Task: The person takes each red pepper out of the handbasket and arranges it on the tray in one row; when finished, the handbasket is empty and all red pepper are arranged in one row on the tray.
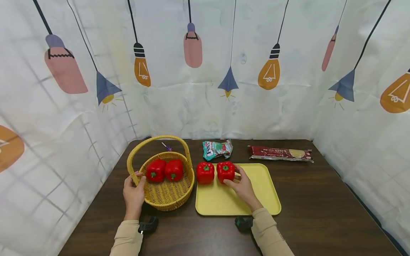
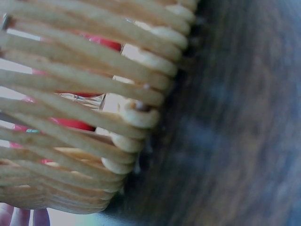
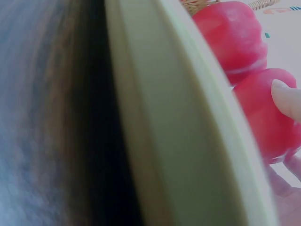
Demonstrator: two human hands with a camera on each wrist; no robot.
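Note:
My left hand (image 1: 133,195) grips the yellow wicker basket (image 1: 168,205) at its left side, by the foot of the arched handle. Inside the basket sit two red bell peppers (image 1: 156,170), side by side. On the yellow tray (image 1: 253,199), my right hand (image 1: 242,188) holds a red bell pepper (image 1: 225,173), its thumb on the near side. Another red bell pepper (image 1: 205,173) stands just left of that one, at the tray's back left corner. The basket's weave (image 2: 89,61) fills much of the left wrist view; the right wrist view shows the thumb (image 3: 287,100) against the held pepper.
Behind the tray lie a teal and red snack packet (image 1: 217,149) and a long dark red spaghetti pack (image 1: 281,153). A small lollipop (image 1: 167,147) rests behind the basket, under its handle. The dark wooden table (image 1: 320,213) meets a printed curtain at the back.

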